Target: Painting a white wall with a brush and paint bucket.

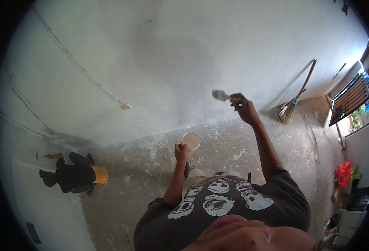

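Observation:
My left hand (pixel 182 153) is closed at the near side of a small white bucket (pixel 200 141), gripping its rim or handle; which of the two is hidden by the fingers. Pale, cream-coloured paint (pixel 191 139) shows inside. Held out ahead and to the right, my right hand (pixel 244 109) is wrapped round the handle of a paintbrush (pixel 221 96). Its wide, whitish head points left, in front of the pale wall (pixel 163 79). Whether the bristles touch the wall, I cannot tell.
A broom (pixel 292 104) leans on the wall at right, near a barred opening (pixel 352 99). At left a person in dark clothes (pixel 69 173) sits on a yellow bucket (pixel 100 175). A cable ends at a wall socket (pixel 126 106). A red bag (pixel 343 173) lies among clutter at far right.

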Demonstrator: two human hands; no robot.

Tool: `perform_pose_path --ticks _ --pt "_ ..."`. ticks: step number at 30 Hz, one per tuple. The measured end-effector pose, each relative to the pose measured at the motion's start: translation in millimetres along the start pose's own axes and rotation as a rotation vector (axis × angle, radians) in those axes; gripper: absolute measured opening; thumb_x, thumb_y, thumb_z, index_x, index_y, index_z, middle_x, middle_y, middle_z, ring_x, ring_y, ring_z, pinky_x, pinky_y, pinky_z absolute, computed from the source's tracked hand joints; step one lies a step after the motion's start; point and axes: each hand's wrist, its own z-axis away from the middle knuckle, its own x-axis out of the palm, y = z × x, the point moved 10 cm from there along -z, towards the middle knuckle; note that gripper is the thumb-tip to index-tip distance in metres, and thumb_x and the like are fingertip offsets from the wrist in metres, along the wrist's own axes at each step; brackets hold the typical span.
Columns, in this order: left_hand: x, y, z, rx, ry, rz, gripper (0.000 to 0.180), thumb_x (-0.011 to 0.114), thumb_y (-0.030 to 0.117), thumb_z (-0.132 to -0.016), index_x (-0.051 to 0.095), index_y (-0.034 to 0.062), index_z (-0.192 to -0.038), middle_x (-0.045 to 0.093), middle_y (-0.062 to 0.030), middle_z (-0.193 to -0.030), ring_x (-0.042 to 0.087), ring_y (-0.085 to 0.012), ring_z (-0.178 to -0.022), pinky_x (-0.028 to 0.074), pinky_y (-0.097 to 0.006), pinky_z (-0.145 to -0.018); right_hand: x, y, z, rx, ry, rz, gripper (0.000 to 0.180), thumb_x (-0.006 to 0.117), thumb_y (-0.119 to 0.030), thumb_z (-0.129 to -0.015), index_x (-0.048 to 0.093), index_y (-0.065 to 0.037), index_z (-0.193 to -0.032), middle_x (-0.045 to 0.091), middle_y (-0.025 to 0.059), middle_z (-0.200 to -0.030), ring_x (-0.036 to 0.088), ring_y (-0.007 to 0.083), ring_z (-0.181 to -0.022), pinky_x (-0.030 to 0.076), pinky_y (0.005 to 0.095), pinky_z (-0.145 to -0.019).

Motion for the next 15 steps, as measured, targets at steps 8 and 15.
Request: perform_pose_path --ticks 8,15 --pt "-35.1 8.4 -57.0 0.030 -0.087 -0.171 0.025 0.070 0.015 -0.087 0.048 0.0033 -0.090 0.054 -0.0061 -0.074 0.060 -0.0161 -0.062 0.050 -0.032 -0.058 22.4 -114.6 -96.8 -0.293 0.178 0.027 0.027 0.055 -0.007 -0.100 0.060 -0.004 -0.126 0.068 0.0074 -0.109 0.067 0.0168 -0.101 0.057 0.0296 -0.080" --pt "-81.8 42.5 -155.9 0.050 -0.143 -0.092 0.025 0.068 0.015 -0.089 0.046 0.0029 -0.088 0.053 -0.0054 -0.075 0.061 -0.0162 -0.062 0.051 -0.033 -0.060 30.9 -174.4 -187.3 -0.576 0.508 -0.112 0.018 0.063 -0.007 -0.095 0.066 0.002 -0.110 0.070 0.0097 -0.106 0.067 0.0178 -0.100 0.060 0.0322 -0.084"
